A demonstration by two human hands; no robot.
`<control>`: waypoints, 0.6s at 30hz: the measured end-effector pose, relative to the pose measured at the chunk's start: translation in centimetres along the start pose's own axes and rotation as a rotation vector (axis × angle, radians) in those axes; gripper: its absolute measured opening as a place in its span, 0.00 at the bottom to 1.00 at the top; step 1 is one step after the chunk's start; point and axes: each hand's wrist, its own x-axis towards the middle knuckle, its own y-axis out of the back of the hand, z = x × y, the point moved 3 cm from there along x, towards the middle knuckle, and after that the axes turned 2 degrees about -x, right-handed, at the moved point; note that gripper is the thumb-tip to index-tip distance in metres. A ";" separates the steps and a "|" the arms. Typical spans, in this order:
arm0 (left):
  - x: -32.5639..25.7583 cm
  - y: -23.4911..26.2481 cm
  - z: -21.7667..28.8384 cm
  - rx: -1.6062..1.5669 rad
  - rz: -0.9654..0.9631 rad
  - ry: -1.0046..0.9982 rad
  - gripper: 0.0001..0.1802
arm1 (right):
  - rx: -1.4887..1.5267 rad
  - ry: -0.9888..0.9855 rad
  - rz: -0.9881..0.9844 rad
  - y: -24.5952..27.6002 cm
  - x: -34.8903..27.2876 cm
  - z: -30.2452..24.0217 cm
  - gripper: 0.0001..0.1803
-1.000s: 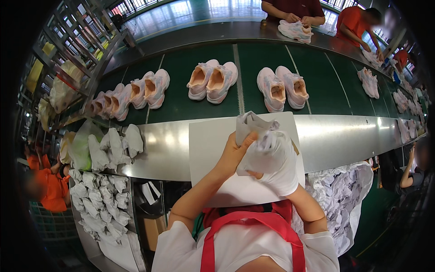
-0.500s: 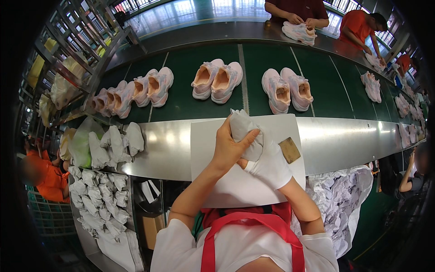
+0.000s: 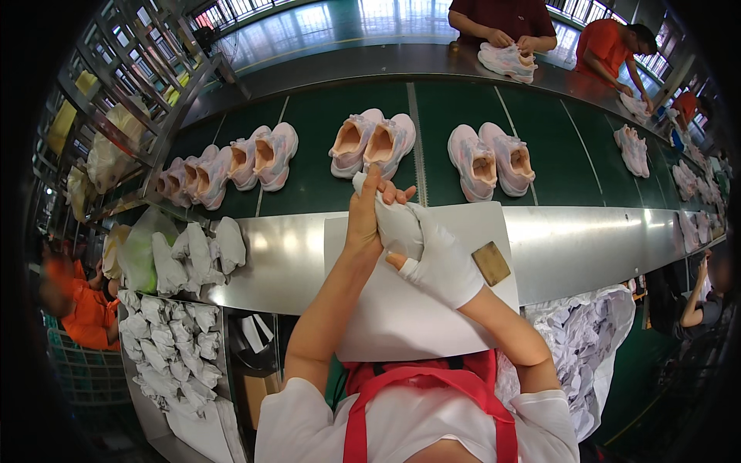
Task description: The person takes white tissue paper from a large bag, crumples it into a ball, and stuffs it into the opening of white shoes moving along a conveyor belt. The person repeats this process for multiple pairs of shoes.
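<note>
A white paper wad [image 3: 397, 229], rolled into a long lump, is held between my two hands above a white board [image 3: 370, 309]. My left hand [image 3: 363, 214], bare, wraps its far and left side, with the thumb pointing away from me. My right hand [image 3: 448, 266] wears a white glove with bare fingertips and closes round the near right side. Just beyond my hands, a pair of pale pink sneakers [image 3: 373, 144] stands on the green conveyor belt [image 3: 432, 170]. A small brown block [image 3: 491, 263] lies on the board, right of my gloved hand.
More sneaker pairs [image 3: 492, 160] stand along the belt. Finished paper wads [image 3: 200, 253] sit at the left of the metal ledge [image 3: 587, 239], and several fill a bin [image 3: 174, 339] below. A sack of crumpled paper [image 3: 571, 355] stands at right. Across the belt, a person [image 3: 502, 27] handles a shoe.
My hands have shifted slightly left, and the left fingers now fold over the paper wad's far end. The wad looks turned and more covered. The sneakers appear slightly lower in view.
</note>
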 end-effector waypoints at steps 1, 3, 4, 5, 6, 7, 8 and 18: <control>0.2 -0.1 -0.1 -0.034 0.030 0.041 0.18 | -0.057 -0.020 0.016 -0.1 0.0 0.4 0.31; 1.4 1.3 -0.5 0.137 -0.035 0.001 0.15 | -0.173 -0.061 0.051 -0.5 0.2 2.2 0.28; 2.3 1.6 -0.2 0.273 0.003 -0.070 0.15 | -0.229 -0.059 0.107 -0.1 0.3 3.2 0.27; 3.6 2.0 0.1 0.408 0.042 -0.141 0.16 | -0.285 -0.057 0.164 0.7 0.4 4.4 0.26; 6.0 3.6 0.7 0.977 -0.013 -0.216 0.17 | -0.342 -0.057 0.222 1.5 0.4 5.2 0.24; 7.2 5.3 0.7 1.289 0.020 -0.291 0.16 | -0.359 -0.070 0.210 2.1 0.5 5.5 0.24; 8.1 6.7 0.6 1.607 0.063 -0.375 0.16 | -0.371 -0.072 0.201 2.6 0.6 5.7 0.24; 14.3 5.8 -1.3 1.731 -0.069 -0.578 0.21 | -0.739 -0.298 0.028 4.5 6.5 8.6 0.21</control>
